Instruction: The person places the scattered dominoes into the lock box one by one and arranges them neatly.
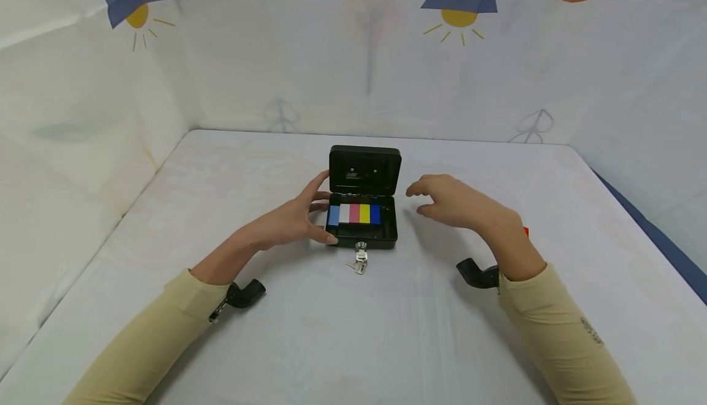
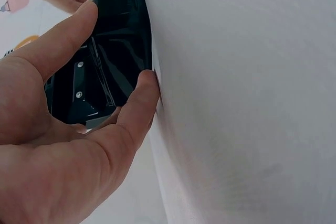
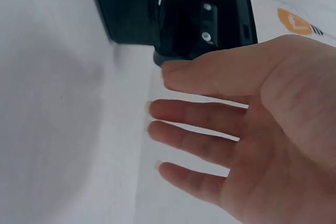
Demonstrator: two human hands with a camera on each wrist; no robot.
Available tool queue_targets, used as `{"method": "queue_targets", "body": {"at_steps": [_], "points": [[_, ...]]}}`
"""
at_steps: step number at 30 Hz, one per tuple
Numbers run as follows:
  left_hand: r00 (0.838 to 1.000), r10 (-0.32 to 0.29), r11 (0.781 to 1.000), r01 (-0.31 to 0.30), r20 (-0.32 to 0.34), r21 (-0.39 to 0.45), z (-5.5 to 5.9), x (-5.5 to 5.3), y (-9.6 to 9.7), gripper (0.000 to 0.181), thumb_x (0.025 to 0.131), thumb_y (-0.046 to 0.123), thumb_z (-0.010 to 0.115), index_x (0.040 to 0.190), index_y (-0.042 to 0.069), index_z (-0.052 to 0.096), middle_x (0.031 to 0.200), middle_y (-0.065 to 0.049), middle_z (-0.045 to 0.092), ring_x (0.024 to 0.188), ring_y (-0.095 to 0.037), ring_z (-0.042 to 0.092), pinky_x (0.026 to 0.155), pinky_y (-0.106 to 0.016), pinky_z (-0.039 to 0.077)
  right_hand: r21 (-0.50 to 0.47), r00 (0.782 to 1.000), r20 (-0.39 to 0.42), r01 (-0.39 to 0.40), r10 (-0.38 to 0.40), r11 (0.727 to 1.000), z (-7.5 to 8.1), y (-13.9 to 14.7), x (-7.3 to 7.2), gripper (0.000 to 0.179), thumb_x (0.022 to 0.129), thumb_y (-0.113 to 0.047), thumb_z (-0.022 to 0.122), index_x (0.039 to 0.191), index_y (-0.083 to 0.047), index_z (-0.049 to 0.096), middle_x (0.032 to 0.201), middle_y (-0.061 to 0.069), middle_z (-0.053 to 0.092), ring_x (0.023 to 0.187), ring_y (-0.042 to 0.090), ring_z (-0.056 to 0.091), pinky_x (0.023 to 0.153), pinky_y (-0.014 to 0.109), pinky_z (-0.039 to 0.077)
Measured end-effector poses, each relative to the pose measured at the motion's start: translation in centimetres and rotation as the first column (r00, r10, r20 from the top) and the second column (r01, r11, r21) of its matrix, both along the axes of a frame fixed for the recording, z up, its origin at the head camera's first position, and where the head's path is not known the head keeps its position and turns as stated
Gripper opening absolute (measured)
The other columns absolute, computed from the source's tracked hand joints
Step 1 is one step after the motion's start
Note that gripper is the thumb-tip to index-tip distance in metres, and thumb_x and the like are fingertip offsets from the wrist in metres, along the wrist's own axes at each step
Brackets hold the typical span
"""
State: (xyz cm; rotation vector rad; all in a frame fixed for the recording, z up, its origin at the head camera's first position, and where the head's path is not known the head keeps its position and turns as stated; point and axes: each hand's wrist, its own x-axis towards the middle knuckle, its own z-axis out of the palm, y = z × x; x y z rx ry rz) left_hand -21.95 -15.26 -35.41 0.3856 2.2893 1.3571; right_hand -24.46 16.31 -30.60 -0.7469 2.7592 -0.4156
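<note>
A small black cash box point(image 1: 382, 243) stands on the table with its lid point(image 1: 385, 175) raised. Inside lies a row of several coloured blocks point(image 1: 355, 213): light blue, white, pink, yellow and dark blue. Keys point(image 1: 360, 267) hang from the lock at its front. My left hand point(image 1: 284, 224) holds the box's left side, thumb at the front corner and fingers spread toward the back. The left wrist view shows the thumb and fingers against the black wall point(image 2: 123, 51). To the right of the box, apart from it, my right hand point(image 1: 455, 201) hovers with loosely bent fingers and holds nothing.
A white cloth covers the table point(image 1: 353, 337), and a pale printed curtain point(image 1: 309, 67) hangs behind and at the sides. Black wrist mounts point(image 1: 245, 294) sit below both cuffs. A bit of red point(image 1: 526, 231) shows behind the right wrist.
</note>
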Motion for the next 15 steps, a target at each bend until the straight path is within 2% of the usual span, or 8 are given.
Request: {"method": "queue_targets", "body": {"at_steps": [7,15], "points": [[1.000,0.011,1.000,-0.011,0.004,-0.012,0.0,0.0,0.1,0.127,0.074,0.022,0.088,0.152,0.053,-0.007,0.163,-0.001,0.024,0.152,-0.028,0.028,0.119,-0.058,0.028,0.013,0.996,0.065,0.056,-0.057,0.998,0.4,2.0,-0.1,0.046,0.092,-0.006,0.063,0.137,-0.003,0.057,0.140,0.017,0.058,0.131,0.038,0.051,0.106,0.055,0.044],[1.000,0.006,1.000,-0.006,0.009,-0.003,0.3,0.2,0.2,0.126,0.075,0.021,0.087,0.152,0.054,-0.007,0.163,-0.001,0.022,0.152,-0.028,0.027,0.119,-0.058,0.028,0.020,0.995,0.072,0.070,-0.071,0.997,0.5,2.8,-0.3,0.048,0.090,-0.006,0.064,0.137,-0.003,0.057,0.140,0.018,0.058,0.129,0.039,0.051,0.104,0.055,0.045]]}}
